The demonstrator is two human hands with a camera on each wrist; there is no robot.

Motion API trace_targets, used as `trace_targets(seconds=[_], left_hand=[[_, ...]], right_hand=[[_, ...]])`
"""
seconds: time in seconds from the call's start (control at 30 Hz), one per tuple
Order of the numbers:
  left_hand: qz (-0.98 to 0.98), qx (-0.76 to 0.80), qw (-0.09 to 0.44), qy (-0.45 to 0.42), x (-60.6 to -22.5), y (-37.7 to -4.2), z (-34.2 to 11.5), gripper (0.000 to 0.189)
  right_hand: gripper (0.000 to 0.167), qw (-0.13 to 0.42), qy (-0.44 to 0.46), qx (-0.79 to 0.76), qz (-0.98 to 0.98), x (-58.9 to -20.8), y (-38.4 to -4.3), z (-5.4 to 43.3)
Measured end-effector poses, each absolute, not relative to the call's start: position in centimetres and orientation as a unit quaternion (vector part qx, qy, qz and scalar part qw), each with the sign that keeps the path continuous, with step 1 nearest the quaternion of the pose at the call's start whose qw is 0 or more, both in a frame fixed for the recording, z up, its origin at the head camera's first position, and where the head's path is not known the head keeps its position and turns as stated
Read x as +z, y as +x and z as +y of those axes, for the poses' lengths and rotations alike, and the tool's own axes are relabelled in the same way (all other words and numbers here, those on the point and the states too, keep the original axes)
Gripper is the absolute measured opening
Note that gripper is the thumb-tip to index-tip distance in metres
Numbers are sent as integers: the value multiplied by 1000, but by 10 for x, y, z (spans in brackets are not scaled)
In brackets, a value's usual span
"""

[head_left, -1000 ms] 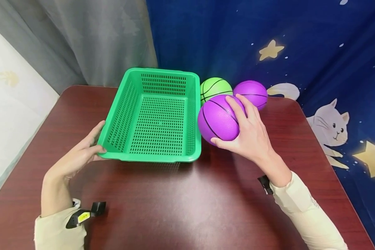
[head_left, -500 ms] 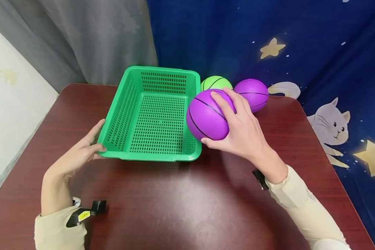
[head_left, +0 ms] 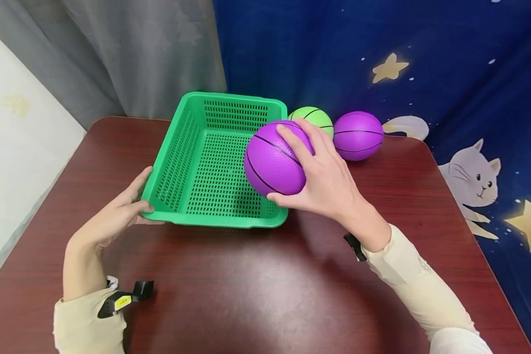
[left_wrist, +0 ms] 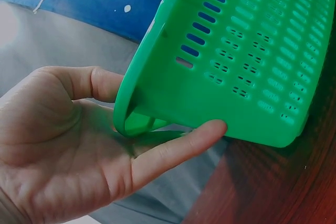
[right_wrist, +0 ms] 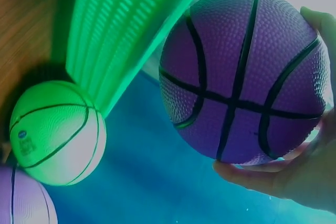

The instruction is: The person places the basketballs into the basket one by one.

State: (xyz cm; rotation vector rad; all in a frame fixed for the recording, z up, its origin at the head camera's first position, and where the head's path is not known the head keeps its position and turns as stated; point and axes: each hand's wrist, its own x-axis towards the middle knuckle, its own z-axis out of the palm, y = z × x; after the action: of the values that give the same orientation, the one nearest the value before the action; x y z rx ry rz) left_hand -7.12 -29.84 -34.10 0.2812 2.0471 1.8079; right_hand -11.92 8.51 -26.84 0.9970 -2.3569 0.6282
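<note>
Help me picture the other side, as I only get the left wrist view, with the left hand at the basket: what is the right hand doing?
Observer: The right hand is gripping a purple ball.
Operator: Where does it hold that?
Observer: In the head view, the ball overlaps the right side of the basket, hiding part of that wall.
Operator: Any more balls about?
Observer: Yes, a green ball and a second purple ball sit side by side to the basket's right.
</note>
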Motion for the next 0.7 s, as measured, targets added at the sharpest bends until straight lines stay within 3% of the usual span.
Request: trace_targets(seconds=[0.37, 0.7], left_hand=[[735, 641, 214, 56, -340, -68, -301, 82], [736, 638, 209, 81, -338, -69, -302, 82]], right_hand=[[100, 213, 370, 242, -871, -280, -129, 67], [100, 218, 385, 256, -860, -287, -134, 57]])
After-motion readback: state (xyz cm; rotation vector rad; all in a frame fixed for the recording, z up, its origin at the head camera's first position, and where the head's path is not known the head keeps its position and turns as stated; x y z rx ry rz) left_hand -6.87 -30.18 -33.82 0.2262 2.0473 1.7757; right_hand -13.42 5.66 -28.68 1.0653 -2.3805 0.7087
